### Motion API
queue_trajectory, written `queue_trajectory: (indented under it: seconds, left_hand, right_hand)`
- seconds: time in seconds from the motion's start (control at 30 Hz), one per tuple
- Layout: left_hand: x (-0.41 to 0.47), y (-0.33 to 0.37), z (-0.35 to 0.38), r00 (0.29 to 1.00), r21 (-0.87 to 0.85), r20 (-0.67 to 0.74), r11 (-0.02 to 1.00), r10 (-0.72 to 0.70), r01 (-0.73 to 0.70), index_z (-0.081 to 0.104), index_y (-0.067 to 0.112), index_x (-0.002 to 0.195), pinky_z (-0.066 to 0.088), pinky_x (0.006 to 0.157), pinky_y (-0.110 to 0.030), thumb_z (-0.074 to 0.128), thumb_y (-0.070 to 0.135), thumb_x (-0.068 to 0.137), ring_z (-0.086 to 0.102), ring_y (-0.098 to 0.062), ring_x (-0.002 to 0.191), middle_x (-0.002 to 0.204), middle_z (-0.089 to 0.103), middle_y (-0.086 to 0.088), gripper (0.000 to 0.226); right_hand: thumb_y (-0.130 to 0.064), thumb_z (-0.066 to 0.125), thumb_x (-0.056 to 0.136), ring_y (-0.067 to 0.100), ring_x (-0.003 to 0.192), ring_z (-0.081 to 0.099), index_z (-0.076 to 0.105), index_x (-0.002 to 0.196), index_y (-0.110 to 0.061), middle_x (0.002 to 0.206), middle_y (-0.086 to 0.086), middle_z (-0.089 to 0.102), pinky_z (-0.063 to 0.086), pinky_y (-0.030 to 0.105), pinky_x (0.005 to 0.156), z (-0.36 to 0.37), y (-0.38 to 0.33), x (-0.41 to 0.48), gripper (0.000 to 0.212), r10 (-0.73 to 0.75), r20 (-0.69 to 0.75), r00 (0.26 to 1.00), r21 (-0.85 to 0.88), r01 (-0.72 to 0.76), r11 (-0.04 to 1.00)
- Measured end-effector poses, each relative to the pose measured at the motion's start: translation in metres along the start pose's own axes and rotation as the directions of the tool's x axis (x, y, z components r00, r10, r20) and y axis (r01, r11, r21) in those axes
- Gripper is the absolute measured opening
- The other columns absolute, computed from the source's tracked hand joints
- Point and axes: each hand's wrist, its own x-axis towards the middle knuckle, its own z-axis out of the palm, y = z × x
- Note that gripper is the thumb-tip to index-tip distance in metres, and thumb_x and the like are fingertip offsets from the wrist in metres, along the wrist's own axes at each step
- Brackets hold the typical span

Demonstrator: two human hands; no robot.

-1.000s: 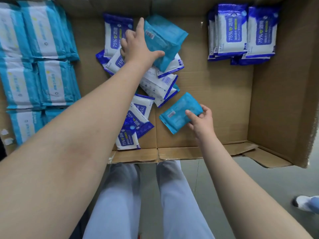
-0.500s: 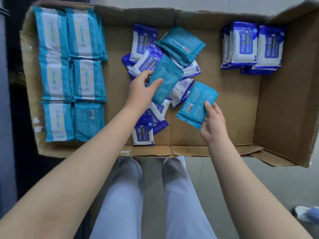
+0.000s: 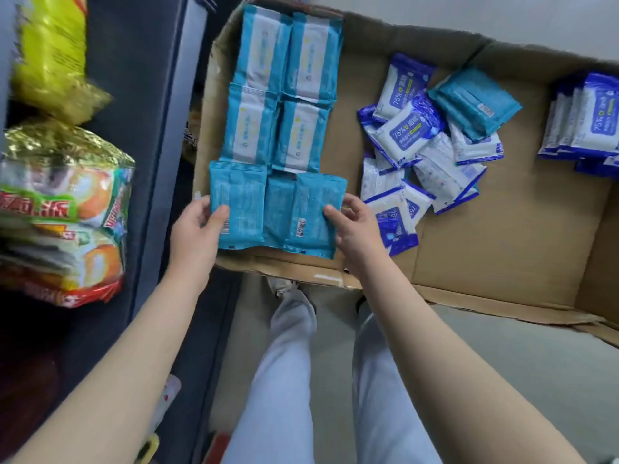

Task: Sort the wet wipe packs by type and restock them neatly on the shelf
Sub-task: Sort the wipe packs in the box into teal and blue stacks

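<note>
A wide cardboard box (image 3: pixel 502 262) holds the wet wipe packs. Teal packs (image 3: pixel 281 95) lie in two neat columns at its left end. My left hand (image 3: pixel 197 229) grips a teal pack (image 3: pixel 239 202), back side up, at the near left corner. My right hand (image 3: pixel 351 226) grips another teal pack (image 3: pixel 315 212) beside it; a third teal pack lies between them. A loose pile of blue-and-white 75% alcohol packs (image 3: pixel 418 155) sits mid-box, with one teal pack (image 3: pixel 475 102) on top. A tidy stack of blue packs (image 3: pixel 589 125) stands at the right.
To the left, a dark shelf upright (image 3: pixel 160 128) and bagged snacks in yellow (image 3: pixel 50 55) and green-orange (image 3: pixel 60 212) wrappers. My legs in light trousers (image 3: pixel 284 380) stand below the box's near flap. Bare cardboard lies right of the pile.
Both hands carried their teal packs from the middle of the box to its near left corner, by the teal columns. The camera swung left, bringing the shelf and snacks into view.
</note>
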Motion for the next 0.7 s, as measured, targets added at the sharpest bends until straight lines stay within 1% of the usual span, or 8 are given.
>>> queue_trajectory:
  seconds: [0.1,0.2,0.27,0.37,0.43,0.5,0.6,0.7]
  left_hand:
    - [0.017,-0.008,-0.005,0.999,0.105,-0.02,0.994,0.029,-0.027,0.062,0.03,0.114,0.055,0.09,-0.032,0.058,0.024,0.098,0.065,-0.007,0.107,0.119,0.066,0.009,0.017]
    - [0.029,-0.009,-0.002,0.994,0.281,-0.066,0.958,0.083,-0.062,0.056,0.018,0.127,0.049,0.076,-0.017,0.058,0.024,0.098,0.06,-0.009,0.103,0.115,0.059,0.009,0.03]
    - [0.034,-0.013,-0.001,0.989,0.38,-0.09,0.922,0.12,-0.077,0.051,0.017,0.13,0.045,0.071,-0.016,0.059,0.024,0.097,0.058,-0.013,0.103,0.116,0.057,0.005,0.035]
    - [0.036,-0.02,-0.002,0.979,0.497,-0.091,0.86,0.185,-0.116,0.043,0.021,0.138,0.049,0.081,-0.033,0.061,0.025,0.095,0.055,-0.017,0.11,0.129,0.054,-0.002,0.046]
    - [0.034,-0.023,-0.002,0.962,0.633,-0.075,0.758,0.264,-0.159,0.043,0.024,0.14,0.045,0.093,-0.042,0.063,0.027,0.093,0.05,-0.023,0.119,0.136,0.05,-0.003,0.051]
    - [0.032,-0.026,-0.002,0.948,0.697,-0.025,0.685,0.316,-0.21,0.047,0.023,0.139,0.042,0.098,-0.044,0.065,0.025,0.092,0.045,-0.026,0.122,0.138,0.047,-0.004,0.05]
    - [0.034,-0.029,-0.002,0.958,0.68,0.005,0.702,0.286,-0.213,0.053,0.022,0.136,0.043,0.097,-0.041,0.065,0.023,0.092,0.044,-0.025,0.12,0.136,0.046,-0.002,0.045]
    - [0.035,-0.026,-0.001,0.965,0.665,-0.002,0.721,0.262,-0.194,0.054,0.022,0.134,0.042,0.1,-0.04,0.065,0.022,0.092,0.042,-0.024,0.122,0.136,0.045,-0.001,0.043]
  right_hand:
    - [-0.005,0.06,0.096,0.022,0.093,0.068,0.058,0.105,-0.016,0.097,0.005,0.066,0.059,0.045,0.086,0.025,0.015,0.008,0.014,0.001,-0.024,1.0,-0.053,-0.002,0.999]
    - [-0.011,0.065,0.093,0.026,0.097,0.069,0.059,0.102,-0.02,0.1,0.009,0.067,0.059,0.048,0.086,0.037,0.025,0.019,0.014,-0.042,-0.097,0.994,-0.179,0.024,0.984]
    - [-0.015,0.069,0.091,0.024,0.097,0.069,0.059,0.097,-0.026,0.098,0.005,0.068,0.059,0.049,0.085,0.041,0.029,0.024,0.016,-0.088,-0.152,0.984,-0.272,0.044,0.961]
    - [-0.02,0.073,0.087,0.023,0.095,0.068,0.06,0.094,-0.033,0.095,0.0,0.066,0.058,0.05,0.084,0.043,0.032,0.029,0.019,-0.149,-0.163,0.975,-0.38,0.078,0.922]
    - [-0.02,0.074,0.087,0.026,0.096,0.067,0.061,0.093,-0.034,0.094,0.001,0.065,0.058,0.05,0.082,0.044,0.032,0.03,0.02,-0.167,-0.122,0.978,-0.425,0.101,0.9]
    - [-0.021,0.074,0.087,0.022,0.089,0.066,0.061,0.097,-0.031,0.087,-0.002,0.062,0.059,0.046,0.081,0.045,0.034,0.032,0.019,-0.193,-0.103,0.976,-0.464,0.124,0.877]
    - [-0.024,0.074,0.088,0.005,0.072,0.056,0.057,0.107,-0.025,0.081,-0.008,0.057,0.055,0.032,0.072,0.049,0.034,0.033,0.025,-0.26,-0.113,0.959,-0.552,0.157,0.819]
    - [-0.029,0.075,0.087,0.007,0.077,0.06,0.053,0.111,-0.024,0.084,-0.005,0.06,0.058,0.038,0.078,0.051,0.032,0.034,0.033,-0.247,-0.158,0.956,-0.552,0.122,0.825]
